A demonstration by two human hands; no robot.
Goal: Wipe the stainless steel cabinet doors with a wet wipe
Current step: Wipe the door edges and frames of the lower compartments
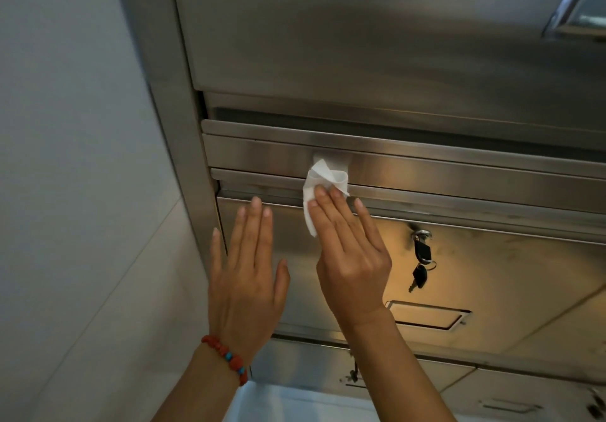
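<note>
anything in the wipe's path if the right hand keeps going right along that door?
Along the top ledge, nothing visible. Lower on the cabinet door, keys hang from the lock, right of the right hand pressing the wet wipe. A recessed handle sits below them.

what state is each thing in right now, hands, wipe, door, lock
crumpled white wet wipe: pressed on the steel ledge under the right fingertips
right hand: flat, fingers holding the wipe against the metal
left hand: open, empty, flat against the door
stainless steel cabinet door: closed, smudged
small round lock: black key inserted, second key dangling
recessed steel handle: untouched
</note>
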